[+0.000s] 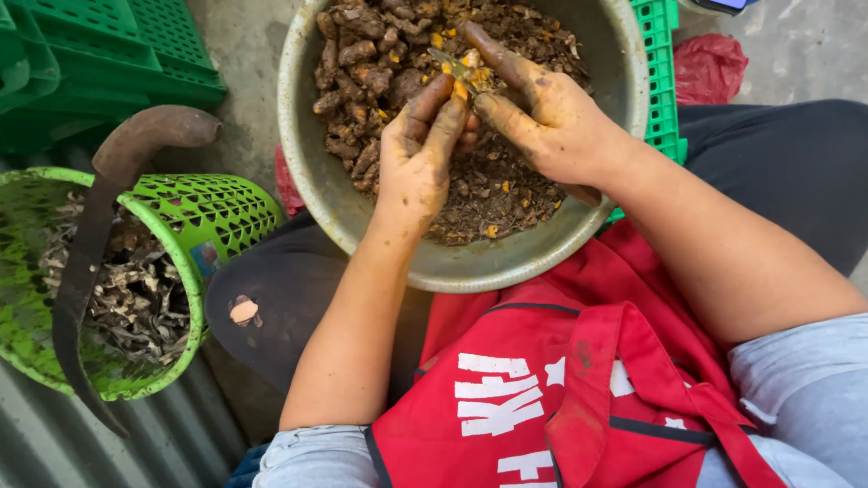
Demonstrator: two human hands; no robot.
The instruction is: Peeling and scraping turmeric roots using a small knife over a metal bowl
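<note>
A wide metal bowl (470, 267) rests on my lap, filled with brown turmeric roots (362, 81) and orange peel scraps. Over the bowl, my left hand (418, 149) pinches a small piece of root (460, 90) whose orange flesh shows at its tip. My right hand (542, 113) is beside it, holding a small knife (449, 63) with the forefinger stretched along the blade, which touches the piece. Both hands are stained with soil and yellow juice.
A green plastic basket (217, 212) with dry brown scraps stands at the left, a curved dark sickle blade (86, 262) lying across it. Green crates (108, 54) lie at the upper left and another green crate (665, 81) behind the bowl. A red bag (710, 65) sits at upper right.
</note>
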